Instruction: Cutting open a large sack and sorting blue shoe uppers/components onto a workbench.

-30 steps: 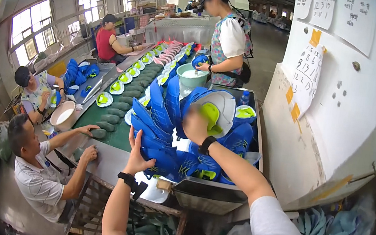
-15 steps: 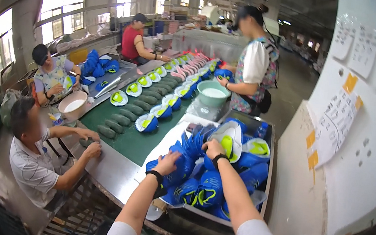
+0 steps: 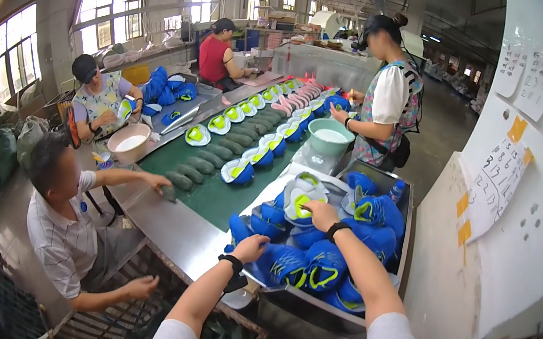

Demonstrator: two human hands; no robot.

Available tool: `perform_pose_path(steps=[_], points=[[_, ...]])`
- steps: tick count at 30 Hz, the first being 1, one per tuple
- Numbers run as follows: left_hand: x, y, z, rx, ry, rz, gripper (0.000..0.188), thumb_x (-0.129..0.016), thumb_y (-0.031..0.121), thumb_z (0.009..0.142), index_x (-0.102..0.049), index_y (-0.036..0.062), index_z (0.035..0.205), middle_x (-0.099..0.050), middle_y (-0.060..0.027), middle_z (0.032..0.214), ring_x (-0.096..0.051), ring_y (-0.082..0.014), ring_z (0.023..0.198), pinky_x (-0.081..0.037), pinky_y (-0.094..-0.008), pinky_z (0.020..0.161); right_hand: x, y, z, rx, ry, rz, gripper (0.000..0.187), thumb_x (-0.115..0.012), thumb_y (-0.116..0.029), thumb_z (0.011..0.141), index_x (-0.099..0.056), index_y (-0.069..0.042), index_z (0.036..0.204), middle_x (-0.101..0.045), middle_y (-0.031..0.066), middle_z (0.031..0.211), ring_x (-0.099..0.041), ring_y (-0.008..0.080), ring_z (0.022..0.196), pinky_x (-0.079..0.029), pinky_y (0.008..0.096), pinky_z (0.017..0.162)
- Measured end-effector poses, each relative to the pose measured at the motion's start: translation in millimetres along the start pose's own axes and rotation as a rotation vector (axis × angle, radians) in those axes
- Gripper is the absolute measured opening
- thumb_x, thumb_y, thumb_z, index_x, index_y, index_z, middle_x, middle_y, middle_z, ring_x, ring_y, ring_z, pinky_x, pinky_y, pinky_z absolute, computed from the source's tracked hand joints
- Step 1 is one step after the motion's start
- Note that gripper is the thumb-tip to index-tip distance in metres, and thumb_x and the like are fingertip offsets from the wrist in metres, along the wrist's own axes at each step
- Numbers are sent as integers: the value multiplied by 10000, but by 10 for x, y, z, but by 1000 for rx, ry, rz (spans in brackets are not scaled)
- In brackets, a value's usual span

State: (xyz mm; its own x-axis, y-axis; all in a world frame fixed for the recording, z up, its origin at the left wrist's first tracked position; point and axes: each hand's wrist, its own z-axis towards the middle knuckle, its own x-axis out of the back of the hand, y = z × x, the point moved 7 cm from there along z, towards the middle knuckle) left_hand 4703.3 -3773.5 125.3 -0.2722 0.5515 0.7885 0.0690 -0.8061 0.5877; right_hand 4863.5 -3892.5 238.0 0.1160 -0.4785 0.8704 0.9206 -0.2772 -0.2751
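A heap of blue shoe uppers (image 3: 286, 265) with white linings and yellow-green insides lies in a metal-sided bin (image 3: 308, 309) before me. My right hand (image 3: 321, 216) is closed on the edge of a white-lined shoe upper (image 3: 298, 204), which sits on others with its yellow-green inside showing. Lower and to the left, my left hand (image 3: 250, 248) rests at the near-left side of the heap, beside blue uppers. Its fingers are bent together; whatever lies between them is hidden.
A green conveyor belt (image 3: 207, 192) carries rows of uppers, dark green foot-shaped lasts (image 3: 205, 155) and pink pieces. People work along both sides; one at left reaches a hand (image 3: 159, 182) to a last. A green basin (image 3: 329, 141) stands beyond the bin, and a white board (image 3: 527, 258) at right.
My left hand has drawn its spread fingers together and moved slightly right. The blue uppers that stood stacked between my hands now lie spread lower. The person at left has lowered one hand.
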Motion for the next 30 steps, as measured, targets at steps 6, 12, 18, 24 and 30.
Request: perform_pose_path(steps=[6,12,18,24,30], points=[[177,578,-1212,-117,-46,-142,257,-532,138,785,-557,67,1030,-563,-142,1000,-534,-326,936,-439,-387,796,369,-1449,-666,-108,58,839,166,-420,-16,854,-585,-2,855,-603,55,726,-535,82,563,-441,227,529],[255,1179,-2699,-161,-295,-299,321,-583,99,749,-528,57,1062,-547,-123,1018,-551,-308,894,-455,-360,754,-270,-2777,-2533,-247,-345,1100,181,-402,-21,864,-581,2,864,-590,30,727,-477,58,518,-395,203,494],[-292,1675,-3852,-323,-352,-363,332,-587,132,757,-530,61,1076,-563,-123,980,-550,-305,908,-453,-361,764,-694,-3077,-4293,-863,-240,1146,176,-451,-30,818,-553,3,958,-591,54,724,-498,76,533,-398,208,500],[-965,2398,-4554,-476,-762,-511,395,-582,172,768,-480,52,1131,-560,-163,1005,-540,-338,915,-445,-386,762,-587,-3409,-5636,-1218,-71,1155,251,-474,-40,788,-533,11,1027,-550,27,665,-493,77,511,-390,211,466],[-1416,3102,-5046,-667,-894,-367,397,-597,168,745,-497,40,1107,-557,-172,1018,-537,-332,942,-438,-379,789,-177,-3827,-6985,-1408,129,1028,280,-479,-76,804,-491,6,1071,-595,60,714,-544,106,544,-403,211,444]])
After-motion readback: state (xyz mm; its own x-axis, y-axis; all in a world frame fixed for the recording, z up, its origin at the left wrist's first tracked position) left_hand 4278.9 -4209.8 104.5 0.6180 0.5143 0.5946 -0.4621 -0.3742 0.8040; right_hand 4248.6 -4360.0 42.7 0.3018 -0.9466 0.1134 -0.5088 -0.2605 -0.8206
